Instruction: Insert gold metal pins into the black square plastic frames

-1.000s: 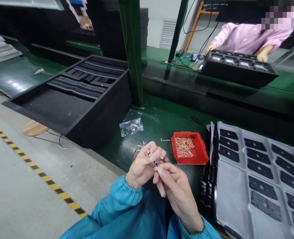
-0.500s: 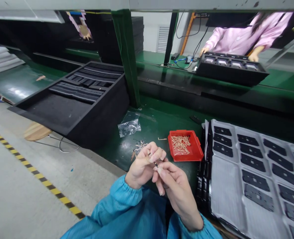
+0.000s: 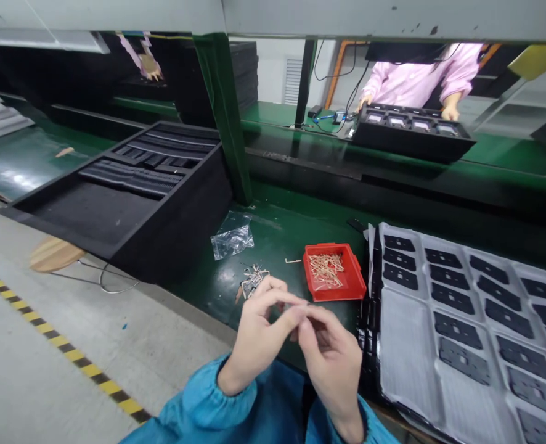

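Note:
My left hand (image 3: 264, 324) and my right hand (image 3: 331, 351) meet fingertip to fingertip above the front of the green bench. Both are closed in a pinch, and whatever lies between the fingertips is hidden. Just beyond the left hand is a loose pile of small dark and silvery pieces (image 3: 253, 277). A red tray (image 3: 354, 280) stands behind the right hand, with many thin copper-coloured bent strips (image 3: 326, 269) in it. One similar strip (image 3: 293, 261) lies alone on the bench, left of the tray.
A clear plastic bag (image 3: 232, 240) lies near the green post (image 3: 222, 117). At left stands a large black box (image 3: 180, 216) with stacked dark parts. On the right, a pale blister tray (image 3: 407, 339) carries flat black plates (image 3: 451, 298). Across the bench, a person in pink holds a black case (image 3: 411, 139).
The small dark piece seen between my fingertips is now hidden. My left fingers have stretched over to the right fingertips. The view has shifted slightly; the person opposite has shifted position.

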### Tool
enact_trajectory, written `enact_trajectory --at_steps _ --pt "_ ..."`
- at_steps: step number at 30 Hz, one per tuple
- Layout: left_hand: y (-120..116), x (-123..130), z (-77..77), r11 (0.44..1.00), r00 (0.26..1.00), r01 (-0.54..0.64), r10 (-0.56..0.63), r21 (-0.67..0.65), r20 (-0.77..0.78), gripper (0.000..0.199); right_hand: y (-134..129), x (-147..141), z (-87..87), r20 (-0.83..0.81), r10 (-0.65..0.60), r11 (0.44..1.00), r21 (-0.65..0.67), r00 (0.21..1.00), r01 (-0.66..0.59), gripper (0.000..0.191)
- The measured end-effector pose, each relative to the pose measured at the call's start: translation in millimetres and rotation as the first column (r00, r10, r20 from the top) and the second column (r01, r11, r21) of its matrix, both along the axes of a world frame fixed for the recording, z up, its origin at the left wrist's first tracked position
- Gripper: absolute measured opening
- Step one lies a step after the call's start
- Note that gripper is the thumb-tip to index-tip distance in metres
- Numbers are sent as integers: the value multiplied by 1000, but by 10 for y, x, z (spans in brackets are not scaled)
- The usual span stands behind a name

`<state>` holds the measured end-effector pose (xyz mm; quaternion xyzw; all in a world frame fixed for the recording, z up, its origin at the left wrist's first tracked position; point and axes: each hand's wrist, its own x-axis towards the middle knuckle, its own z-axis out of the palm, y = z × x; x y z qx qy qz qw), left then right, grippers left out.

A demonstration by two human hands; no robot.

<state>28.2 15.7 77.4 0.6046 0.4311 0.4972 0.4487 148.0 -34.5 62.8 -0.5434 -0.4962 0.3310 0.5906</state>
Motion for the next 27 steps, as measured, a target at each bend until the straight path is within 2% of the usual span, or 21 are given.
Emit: enact_trajectory --at_steps 2,3,5,6,7,9,11,12,13,15,17,20,22,23,24,26,27 --pt "122 -18 -44 985 962 -112 141 -133 233 9 -34 23 -20 194 -10 993 118 981 -14 17" --pt "191 -51 -57 967 910 -189 239 -173 339 11 -45 54 -43 267 -47 982 186 962 -4 23" --pt "312 -139 -55 929 787 -307 370 -207 494 15 -35 160 -120 323 -222 937 332 920 110 32" --pt "353 -178 -41 921 759 -327 389 -210 523 18 -9 229 -171 317 -318 910 366 894 194 33" --pt "373 -202 -24 924 768 -324 382 -203 514 20 29 303 -223 294 -401 887 359 867 289 28" --pt "353 -187 7 952 867 -233 296 -199 402 18 120 429 -314 277 -347 938 102 896 331 18" --pt "271 -94 18 970 957 -71 132 -233 258 14 180 484 -361 131 -192 969 -134 973 209 33" --pt "220 -34 16 968 978 6 47 -250 205 13 187 479 -365 32 -130 975 -176 991 134 40" --pt "170 23 10 962 985 71 -27 -264 169 13 179 458 -359 -51 -86 981 -176 995 76 42" --pt "91 102 -4 950 984 157 -128 -269 122 15 136 391 -331 -115 -68 989 -136 991 52 29" --pt "73 139 -11 939 975 222 -208 -263 80 17 87 343 -304 -97 -139 986 -104 986 129 19" --pt "217 296 7 942 966 247 -257 -226 -17 21 -5 381 -283 -81 -297 954 -69 951 292 21" --pt "410 614 27 965 935 249 -263 -87 -236 27 -115 465 -263 -122 -425 905 -57 897 421 18" --pt "518 844 32 962 890 273 -247 15 -383 24 -189 513 -245 -155 -478 878 -50 864 477 17" --pt "624 1106 31 917 778 383 -254 113 -574 19 -272 562 -222 -195 -510 858 -36 838 513 16" --pt "807 1648 8 856 689 497 -288 145 -665 12 -452 655 -164 -268 -481 863 23 835 505 15" --pt "876 1886 -13 839 657 524 -291 145 -695 17 -540 701 -132 -292 -447 872 69 846 484 15"
